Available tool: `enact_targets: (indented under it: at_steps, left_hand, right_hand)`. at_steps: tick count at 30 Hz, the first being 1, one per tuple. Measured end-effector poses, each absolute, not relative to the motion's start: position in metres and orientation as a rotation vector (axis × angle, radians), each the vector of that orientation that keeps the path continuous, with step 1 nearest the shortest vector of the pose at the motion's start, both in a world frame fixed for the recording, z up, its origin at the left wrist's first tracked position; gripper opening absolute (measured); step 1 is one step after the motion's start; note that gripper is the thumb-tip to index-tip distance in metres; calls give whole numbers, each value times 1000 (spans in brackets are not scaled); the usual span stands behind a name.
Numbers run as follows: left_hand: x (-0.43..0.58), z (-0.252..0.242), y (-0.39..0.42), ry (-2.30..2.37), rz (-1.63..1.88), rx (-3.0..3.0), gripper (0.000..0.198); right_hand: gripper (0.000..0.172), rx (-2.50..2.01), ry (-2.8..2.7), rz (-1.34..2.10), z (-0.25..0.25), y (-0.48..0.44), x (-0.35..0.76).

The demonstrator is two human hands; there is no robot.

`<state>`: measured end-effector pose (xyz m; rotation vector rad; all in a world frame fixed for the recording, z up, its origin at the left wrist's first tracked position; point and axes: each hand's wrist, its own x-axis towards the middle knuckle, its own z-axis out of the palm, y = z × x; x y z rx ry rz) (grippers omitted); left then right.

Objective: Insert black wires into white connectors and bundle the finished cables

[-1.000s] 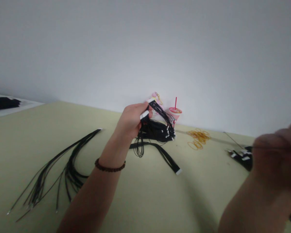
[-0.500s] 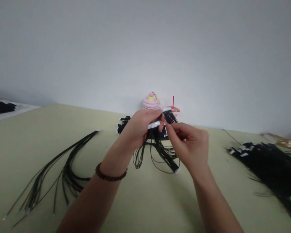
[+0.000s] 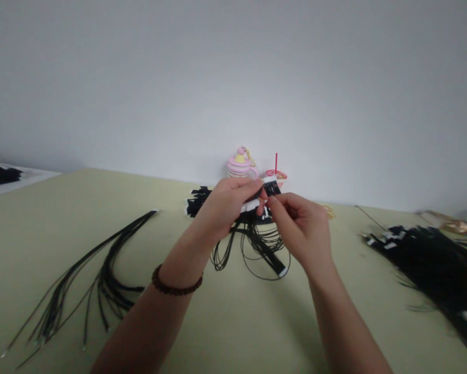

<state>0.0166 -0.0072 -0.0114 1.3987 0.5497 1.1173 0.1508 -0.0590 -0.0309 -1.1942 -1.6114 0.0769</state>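
In the head view, the left hand [image 3: 225,208] is curled shut around a white connector [image 3: 251,206] on black wires [image 3: 272,188]. The right hand [image 3: 301,228] pinches in just beside it, its hold unclear. Loose wire loops [image 3: 233,254] droop onto the desk [image 3: 225,322], with a wire bundle [image 3: 108,275] towards its left and a larger black bundle [image 3: 424,259] at its right.

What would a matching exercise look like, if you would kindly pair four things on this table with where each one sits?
Things:
1. White connector strip
2. Pink cupcake charm
3. Fanned loose black wires
4. Large black wire heap

Places:
A. Left side of the table
B. Far right of the table
C. Held between the left hand and right hand
D. Behind both hands

Pairs: 1-C, 2-D, 3-A, 4-B
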Motion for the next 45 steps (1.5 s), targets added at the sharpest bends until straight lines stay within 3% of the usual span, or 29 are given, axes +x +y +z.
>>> enact_targets:
  at_steps: [11,42,45]
  left_hand:
    - [19,-16,-6,545,1147,1459,32]
    - [7,-13,-4,542,1037,1692,34]
    - [4,-10,-3,543,1006,1670,35]
  right_hand:
    - [29,-1253,-1773,-80,-28,-60,150]
    - [30,-1226,-1797,-78,-28,-58,151]
    - [20,-1193,-1603,-232,-27,-56,160]
